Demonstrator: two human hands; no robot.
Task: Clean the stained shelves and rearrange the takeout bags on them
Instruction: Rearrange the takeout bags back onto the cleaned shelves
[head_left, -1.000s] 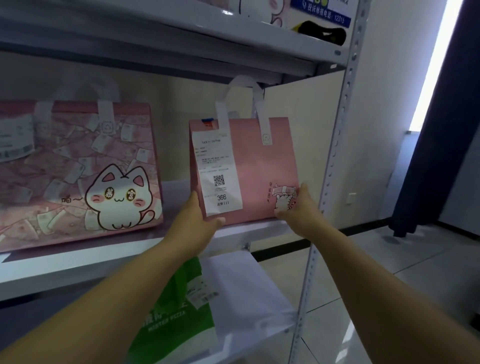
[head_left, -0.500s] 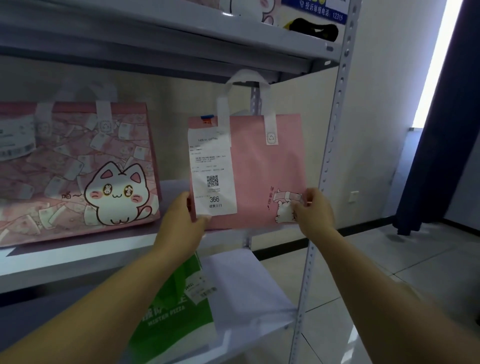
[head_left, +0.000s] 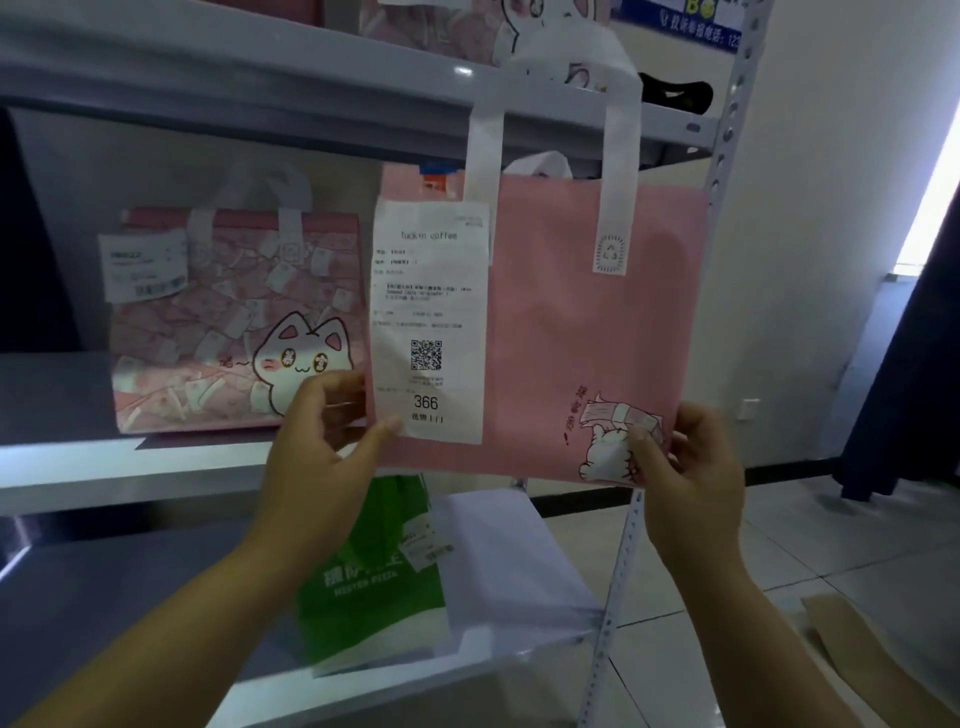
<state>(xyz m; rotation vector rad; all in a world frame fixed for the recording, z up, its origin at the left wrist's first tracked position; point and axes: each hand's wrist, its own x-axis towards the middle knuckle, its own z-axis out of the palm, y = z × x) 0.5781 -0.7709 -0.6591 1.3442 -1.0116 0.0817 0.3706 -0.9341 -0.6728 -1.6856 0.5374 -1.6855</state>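
Between left hand and right hand, both pinching its bottom corners, hangs 1 flat pink fabric bag bearing a smooth paper receipt

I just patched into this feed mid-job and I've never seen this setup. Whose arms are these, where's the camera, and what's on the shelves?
No machine here: these are a person's two bare hands, filmed by one wide-angle camera worn on their head, looking forward and down. The left hand and right hand each pinch a lower corner of a pink bag, holding it up in front of a metal rack. A receipt numbered 366 is on its front. A cat-print bag stands on the middle shelf; a green bag sits on the shelf below.
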